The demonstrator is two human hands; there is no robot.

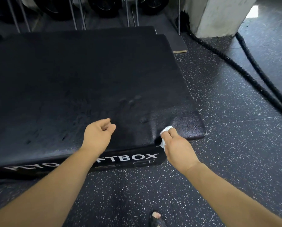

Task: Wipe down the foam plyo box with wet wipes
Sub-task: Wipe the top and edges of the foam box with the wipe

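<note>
A black rubber floor [227,153] flecked with white runs under everything, and two thick black ropes [245,74] trail across it from the foot of a pale concrete pillar [219,15] at the upper right. Along the top edge, dark weight plates [104,5] sit behind thin metal rods [81,15], with a flat dark board [178,43] with a pale edge lying near the pillar. A sandalled foot [156,218] shows at the bottom.

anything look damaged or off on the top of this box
The plyo box top has shallow dents and smudges right of centre, and small pits near its front-left edge. The near right corner seems to dip where the right hand presses the wet wipe it grips. No tears or spills show.
</note>
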